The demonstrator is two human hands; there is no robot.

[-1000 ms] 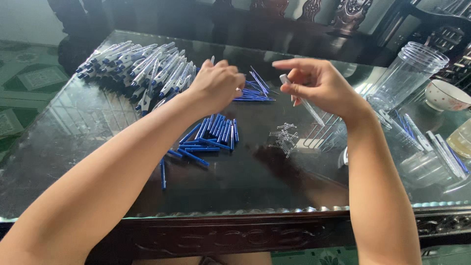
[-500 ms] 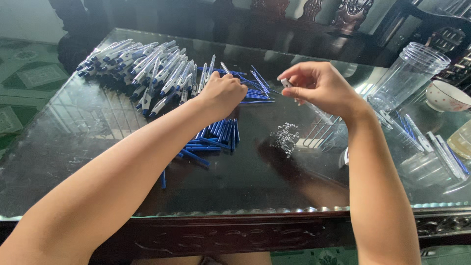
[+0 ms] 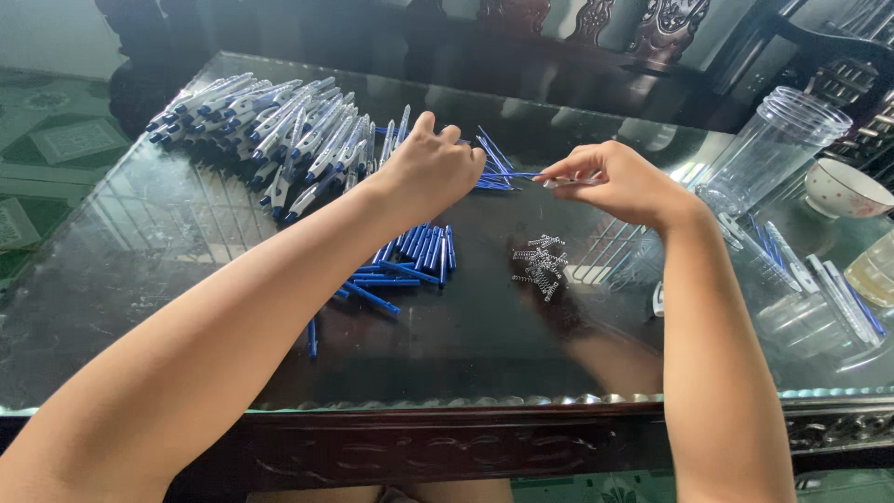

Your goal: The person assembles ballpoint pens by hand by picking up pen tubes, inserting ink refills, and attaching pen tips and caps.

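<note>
1. Right hand (image 3: 626,182) pinches a thin clear pen part (image 3: 570,181) between thumb and fingertips, fingers closed on it, held above the tabletop (image 3: 140,270) just right of centre; too small to tell more about the part.
2. Left hand (image 3: 430,168) is curled nearly closed, knuckles up, over the far middle of the tabletop; fingertips are near the thin blue refills (image 3: 494,168). Cannot tell if it grips anything.
3. Thin blue refills lie fanned between the two hands, tips pointing toward the right hand.
4. Short blue pen tubes (image 3: 410,261) sit in a loose pile below the left wrist, one stray tube (image 3: 312,337) lying apart, nearer the front edge.
5. Small metal springs (image 3: 543,265) form a little heap under the right hand, just right of the blue tubes.
6. Assembled pens (image 3: 270,130), white-clear with blue ends, are piled at the far left of the tabletop, mostly pointing the same way.
7. Clear plastic jar (image 3: 773,149) stands upright at far right, open top, no label visible.
8. White bowl (image 3: 843,191) with small pattern sits beyond the jar at the right edge.
9. More pen barrels (image 3: 824,289) lie at the right side near another clear container (image 3: 801,326), seen through glare.
10. Tabletop is dark glass with a carved wooden frame along the front edge.
</note>
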